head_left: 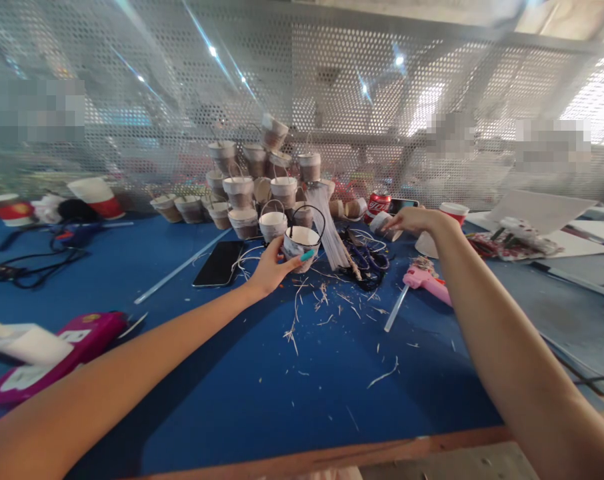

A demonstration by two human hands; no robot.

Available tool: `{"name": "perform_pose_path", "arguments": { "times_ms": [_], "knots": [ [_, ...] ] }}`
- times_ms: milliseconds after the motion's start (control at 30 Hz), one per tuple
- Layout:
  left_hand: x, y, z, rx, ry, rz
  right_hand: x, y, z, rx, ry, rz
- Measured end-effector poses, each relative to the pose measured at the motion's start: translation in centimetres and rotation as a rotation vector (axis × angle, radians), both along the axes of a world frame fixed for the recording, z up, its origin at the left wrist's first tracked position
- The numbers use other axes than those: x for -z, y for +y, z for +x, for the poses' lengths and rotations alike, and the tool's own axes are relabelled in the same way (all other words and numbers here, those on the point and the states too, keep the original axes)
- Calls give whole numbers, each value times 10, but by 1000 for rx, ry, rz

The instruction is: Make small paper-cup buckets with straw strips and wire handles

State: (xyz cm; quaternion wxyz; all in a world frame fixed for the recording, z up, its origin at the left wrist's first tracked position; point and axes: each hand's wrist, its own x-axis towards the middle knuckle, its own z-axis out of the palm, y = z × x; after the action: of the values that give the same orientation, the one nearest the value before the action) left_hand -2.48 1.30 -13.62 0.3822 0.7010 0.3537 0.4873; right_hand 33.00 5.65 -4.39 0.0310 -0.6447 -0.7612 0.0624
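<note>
In my left hand (271, 268) is a small white bucket (298, 241) with a dark wire handle; my fingers and thumb wrap its sides, close to the tabletop. My right hand (413, 220) reaches to the back of the table, its fingers closed at a tilted small grey-and-white cup-shaped bucket (382, 224) beside a red soda can (377, 205). Stacked behind my left hand are several similar little buckets (240, 192) with thin handles. A bundle of clear glue sticks (327, 230) leans between the hands, next to dark blue-handled scissors (375, 261).
A pink glue gun (427, 283) lies under my right forearm. A black phone (219, 264) and a long clear stick (182, 267) rest left of centre. Farther left is a magenta device (82, 343). Fibre scraps (325, 300) litter the blue table (282, 413); a perforated metal screen (352, 87) stands behind.
</note>
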Motion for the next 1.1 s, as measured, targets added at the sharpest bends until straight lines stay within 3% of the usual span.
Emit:
{"name": "perform_pose_path", "arguments": {
  "times_ms": [333,533,700,833,1100],
  "knots": [
    [3,2,1,35,-3,-53,-6,-10,-5,108,210,215],
    [1,0,1,36,-18,-72,3,-5,-7,162,461,87],
    [2,1,1,47,-10,-71,-2,-7,-11,22,351,26],
    [4,4,-1,-28,44,30,-12,-17,-20,-62,281,64],
    [3,5,-3,-97,114,197,-25,-26,-35,-118,186,136]
  ]
}}
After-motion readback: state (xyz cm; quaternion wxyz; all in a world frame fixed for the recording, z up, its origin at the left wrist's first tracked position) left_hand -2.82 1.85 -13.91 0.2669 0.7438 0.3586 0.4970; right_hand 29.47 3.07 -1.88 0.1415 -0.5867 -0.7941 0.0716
